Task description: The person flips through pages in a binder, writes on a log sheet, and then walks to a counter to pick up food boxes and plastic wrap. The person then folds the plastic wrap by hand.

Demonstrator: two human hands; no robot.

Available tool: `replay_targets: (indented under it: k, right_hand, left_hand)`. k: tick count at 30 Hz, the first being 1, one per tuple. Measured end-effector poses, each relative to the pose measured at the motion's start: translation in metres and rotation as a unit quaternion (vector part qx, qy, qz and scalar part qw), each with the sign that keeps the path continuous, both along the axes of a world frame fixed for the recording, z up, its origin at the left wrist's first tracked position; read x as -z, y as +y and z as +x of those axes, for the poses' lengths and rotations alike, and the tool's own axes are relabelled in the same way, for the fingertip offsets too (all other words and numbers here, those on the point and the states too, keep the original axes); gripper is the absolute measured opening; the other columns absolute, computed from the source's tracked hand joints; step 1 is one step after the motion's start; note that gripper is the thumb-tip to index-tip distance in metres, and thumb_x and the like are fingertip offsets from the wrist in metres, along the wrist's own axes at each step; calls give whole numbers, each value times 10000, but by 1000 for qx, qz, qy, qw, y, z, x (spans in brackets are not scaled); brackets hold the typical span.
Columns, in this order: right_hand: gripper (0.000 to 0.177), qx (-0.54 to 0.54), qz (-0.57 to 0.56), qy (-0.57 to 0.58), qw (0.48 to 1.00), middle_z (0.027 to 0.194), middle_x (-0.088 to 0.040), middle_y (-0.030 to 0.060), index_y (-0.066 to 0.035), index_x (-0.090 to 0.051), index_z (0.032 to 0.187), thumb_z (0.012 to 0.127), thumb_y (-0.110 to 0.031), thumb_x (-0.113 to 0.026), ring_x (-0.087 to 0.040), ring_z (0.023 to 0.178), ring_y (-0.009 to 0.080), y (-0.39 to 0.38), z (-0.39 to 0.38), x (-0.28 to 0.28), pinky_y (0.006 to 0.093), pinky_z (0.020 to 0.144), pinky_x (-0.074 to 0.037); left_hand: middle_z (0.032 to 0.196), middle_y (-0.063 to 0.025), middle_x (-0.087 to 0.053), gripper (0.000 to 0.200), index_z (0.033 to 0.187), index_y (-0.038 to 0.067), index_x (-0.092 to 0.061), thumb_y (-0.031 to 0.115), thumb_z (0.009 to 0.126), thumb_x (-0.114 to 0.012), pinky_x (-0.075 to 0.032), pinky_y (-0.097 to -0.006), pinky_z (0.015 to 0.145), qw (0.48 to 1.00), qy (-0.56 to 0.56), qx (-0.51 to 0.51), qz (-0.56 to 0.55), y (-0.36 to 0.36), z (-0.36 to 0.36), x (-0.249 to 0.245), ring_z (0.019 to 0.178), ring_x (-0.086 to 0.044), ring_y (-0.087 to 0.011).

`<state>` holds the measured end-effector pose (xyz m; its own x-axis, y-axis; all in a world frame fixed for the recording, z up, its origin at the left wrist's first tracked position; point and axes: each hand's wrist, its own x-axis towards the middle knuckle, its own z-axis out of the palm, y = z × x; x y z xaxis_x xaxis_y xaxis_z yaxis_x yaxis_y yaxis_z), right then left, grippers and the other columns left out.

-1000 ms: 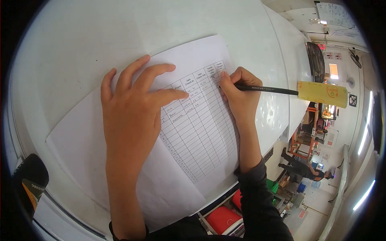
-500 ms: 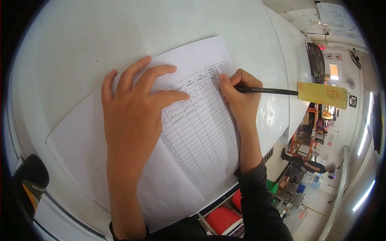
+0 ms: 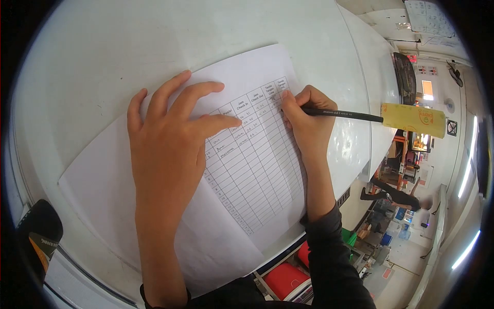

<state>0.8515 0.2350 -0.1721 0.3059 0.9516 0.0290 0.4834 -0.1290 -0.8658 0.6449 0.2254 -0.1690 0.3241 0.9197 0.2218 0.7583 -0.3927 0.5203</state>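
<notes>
A printed check-in form with a ruled table lies on the white table. Handwriting fills its first few rows. My left hand rests on the sheet with fingers spread, its thumb beside the written rows. Between the thumb and fingers of my right hand is a black pencil, its back end carrying a yellow paper flag. The writing tip sits by the right-hand columns near the top rows, mostly hidden by my fingers. More white paper spreads under my left forearm.
A dark object with a printed label stands at the left table edge. Red seats or bins show below the table's near edge. Across the room, a person in dark clothes stands near shelves and equipment.
My right hand has shifted very slightly at the upper rows, still gripping the pencil. My left hand stays nearly in place. The person in the background has changed posture.
</notes>
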Motion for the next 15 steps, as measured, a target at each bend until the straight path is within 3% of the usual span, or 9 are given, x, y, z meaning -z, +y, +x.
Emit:
replay_targets:
  k: [15]
  right_hand:
    - [299,14,10,24,1000,459,-450,-21,-44,-436,532,761,-25,-627,-375,430,16,1,-3,-1,177,418,-264]
  left_hand:
    - [1155,7,-582,339,839,201,-722,-58,792,-510,-217,-495,1051,1000,-3,0,-4,0,-1,0,1198,-424,-232]
